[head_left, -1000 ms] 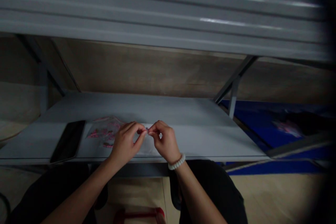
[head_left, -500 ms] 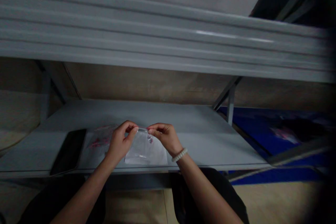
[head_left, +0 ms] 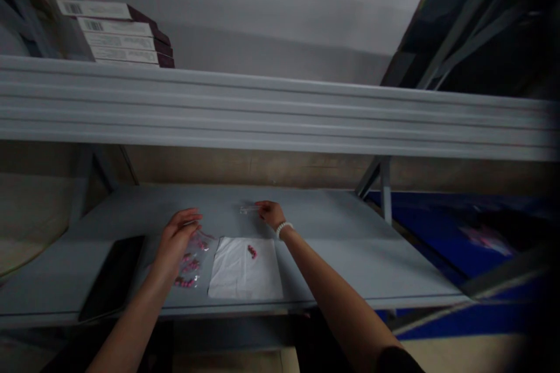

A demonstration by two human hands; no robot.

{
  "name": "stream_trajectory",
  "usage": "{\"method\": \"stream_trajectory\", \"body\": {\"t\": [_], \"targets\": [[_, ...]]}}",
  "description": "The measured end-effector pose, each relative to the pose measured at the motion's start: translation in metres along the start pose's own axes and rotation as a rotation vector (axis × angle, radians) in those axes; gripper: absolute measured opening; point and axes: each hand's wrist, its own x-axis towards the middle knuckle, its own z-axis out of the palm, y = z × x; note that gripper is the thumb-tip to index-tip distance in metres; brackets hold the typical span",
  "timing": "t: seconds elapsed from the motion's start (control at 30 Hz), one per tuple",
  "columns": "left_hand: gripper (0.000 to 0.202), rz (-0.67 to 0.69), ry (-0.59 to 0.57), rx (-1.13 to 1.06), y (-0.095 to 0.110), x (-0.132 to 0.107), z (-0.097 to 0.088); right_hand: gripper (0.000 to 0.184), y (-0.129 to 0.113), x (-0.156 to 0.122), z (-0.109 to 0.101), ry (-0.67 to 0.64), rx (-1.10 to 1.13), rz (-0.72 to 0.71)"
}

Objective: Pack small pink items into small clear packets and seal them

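Note:
My left hand (head_left: 179, 236) is closed at the upper edge of a clear plastic bag (head_left: 196, 265) that holds several small pink beaded pieces. My right hand (head_left: 271, 214) pinches a small clear plastic bag (head_left: 248, 210) over the back part of the shelf; I see nothing inside it. Between and below the hands lies a creased white sheet (head_left: 245, 277), paper or cloth. On its upper part rests one small pink beaded piece (head_left: 252, 252).
A dark flat tablet-like object (head_left: 112, 277) lies at the left of the grey shelf (head_left: 324, 256). Above it runs a ridged grey upper shelf edge (head_left: 280, 113), with several stacked white boxes (head_left: 118, 26) on it. Metal braces (head_left: 385, 192) stand to the right.
My hands have moved apart: the right went up with the small clear bag, the left moved left to the bag of pink pieces. The white sheet is now uncovered. The view has tilted up.

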Motion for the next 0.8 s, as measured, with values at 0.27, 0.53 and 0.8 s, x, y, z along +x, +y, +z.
{"method": "stream_trajectory", "body": {"t": [0.27,0.53,0.8], "targets": [[0.024,0.297,-0.172,0.583,-0.016,0.013,-0.027,0.037,0.017,0.003,0.004,0.059,-0.304,0.006],[0.022,0.262,-0.223,1.141,-0.027,0.001,-0.023,0.033,-0.003,-0.017,0.004,0.047,-0.387,-0.073],[0.02,0.293,-0.112,1.201,-0.022,-0.004,-0.017,0.034,-0.047,-0.077,0.013,0.043,-0.159,-0.166]]}}
